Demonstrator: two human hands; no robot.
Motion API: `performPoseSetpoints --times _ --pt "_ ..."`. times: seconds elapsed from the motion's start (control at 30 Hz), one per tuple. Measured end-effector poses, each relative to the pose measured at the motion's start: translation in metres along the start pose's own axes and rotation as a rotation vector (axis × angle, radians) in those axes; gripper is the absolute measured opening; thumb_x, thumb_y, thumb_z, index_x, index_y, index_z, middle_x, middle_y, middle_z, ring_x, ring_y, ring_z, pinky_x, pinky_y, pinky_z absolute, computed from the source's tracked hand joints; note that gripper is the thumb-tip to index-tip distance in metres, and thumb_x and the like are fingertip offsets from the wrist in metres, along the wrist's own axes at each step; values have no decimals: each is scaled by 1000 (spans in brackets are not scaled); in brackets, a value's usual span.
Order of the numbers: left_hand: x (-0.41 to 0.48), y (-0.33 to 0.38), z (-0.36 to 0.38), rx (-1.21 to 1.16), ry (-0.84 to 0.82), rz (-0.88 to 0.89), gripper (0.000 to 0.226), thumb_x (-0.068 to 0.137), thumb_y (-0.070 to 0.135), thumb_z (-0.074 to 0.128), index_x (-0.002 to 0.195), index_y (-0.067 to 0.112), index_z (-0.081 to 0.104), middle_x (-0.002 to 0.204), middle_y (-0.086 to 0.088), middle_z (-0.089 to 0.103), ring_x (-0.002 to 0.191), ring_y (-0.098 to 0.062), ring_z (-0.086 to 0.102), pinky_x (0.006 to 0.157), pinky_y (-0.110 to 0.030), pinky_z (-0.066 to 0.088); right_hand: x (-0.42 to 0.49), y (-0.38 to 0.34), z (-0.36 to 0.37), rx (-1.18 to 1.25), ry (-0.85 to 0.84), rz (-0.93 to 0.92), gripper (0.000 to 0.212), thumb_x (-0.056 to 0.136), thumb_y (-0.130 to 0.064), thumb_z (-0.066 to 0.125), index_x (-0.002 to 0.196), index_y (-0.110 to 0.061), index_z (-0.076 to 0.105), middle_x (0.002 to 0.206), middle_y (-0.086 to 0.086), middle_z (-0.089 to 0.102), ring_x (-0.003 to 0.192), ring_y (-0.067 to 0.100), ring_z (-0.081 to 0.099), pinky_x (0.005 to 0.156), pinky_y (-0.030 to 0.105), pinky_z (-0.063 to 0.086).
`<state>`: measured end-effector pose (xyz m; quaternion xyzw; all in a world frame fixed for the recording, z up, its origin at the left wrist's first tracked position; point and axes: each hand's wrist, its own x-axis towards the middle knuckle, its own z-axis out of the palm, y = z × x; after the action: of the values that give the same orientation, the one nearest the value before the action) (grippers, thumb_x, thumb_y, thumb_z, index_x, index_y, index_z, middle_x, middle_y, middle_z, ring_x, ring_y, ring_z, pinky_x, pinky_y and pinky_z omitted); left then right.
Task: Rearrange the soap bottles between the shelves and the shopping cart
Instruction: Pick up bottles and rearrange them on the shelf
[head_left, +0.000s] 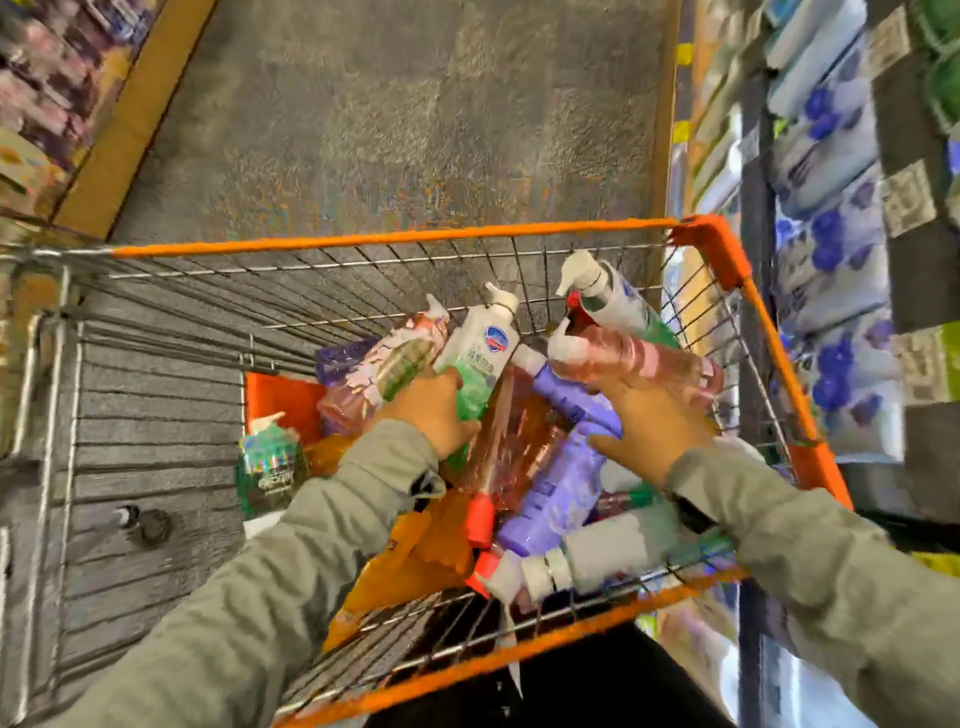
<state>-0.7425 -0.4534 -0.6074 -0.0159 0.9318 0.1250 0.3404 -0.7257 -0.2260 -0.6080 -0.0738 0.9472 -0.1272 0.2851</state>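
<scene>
The orange-rimmed wire shopping cart (395, 238) stands below me, piled with soap bottles on its right side. My left hand (434, 410) is shut on two pump bottles held together: a white and green one (480, 353) and a pink one (384, 371). My right hand (652, 421) is shut on a pink pump bottle (639, 356), with a white and green pump bottle (615, 296) just beyond it. Under both hands lie purple bottles (558, 467), a clear pink bottle with a red cap (498, 452) and a white bottle (608, 551). The frame is motion-blurred.
A green bottle (265, 462) stands alone at the cart's left-centre beside an orange bag (415, 551). Shelves of white and blue packs (831, 218) run along the right, close to the cart. Another shelf (47, 88) lines the far left. Grey floor (405, 114) stretches ahead.
</scene>
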Motion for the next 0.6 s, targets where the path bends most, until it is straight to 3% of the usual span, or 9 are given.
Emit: performPoseSetpoints --times 0.1,0.3,0.5,0.6 --pt "28 8 5 13 -5 -74 71 83 39 68 136 7 33 141 -18 33 128 -38 40 105 -47 38 33 5 -1 -25 66 -3 62 83 -31 66 136 -14 40 140 11 40 128 31 39 99 42 41" --pt "69 26 13 33 -7 -171 80 85 40 66 138 -1 22 141 -26 27 134 -41 27 107 -45 31 75 5 2 -180 94 27 55 88 -23 56 137 -13 34 137 12 36 125 33 33 98 37 31" --pt "93 33 26 25 22 -244 96 82 40 69 145 0 8 144 -23 25 134 -39 28 105 -45 33 87 3 -2 -228 99 43 51 89 -38 56 130 -13 40 138 15 28 127 32 30 89 40 40" --pt "102 32 29 -2 14 -269 102 80 40 72 146 -1 5 146 -24 22 135 -38 26 108 -44 30 96 0 9 -268 147 35 46 82 -36 65 118 -9 51 125 15 42 116 34 42 77 39 45"
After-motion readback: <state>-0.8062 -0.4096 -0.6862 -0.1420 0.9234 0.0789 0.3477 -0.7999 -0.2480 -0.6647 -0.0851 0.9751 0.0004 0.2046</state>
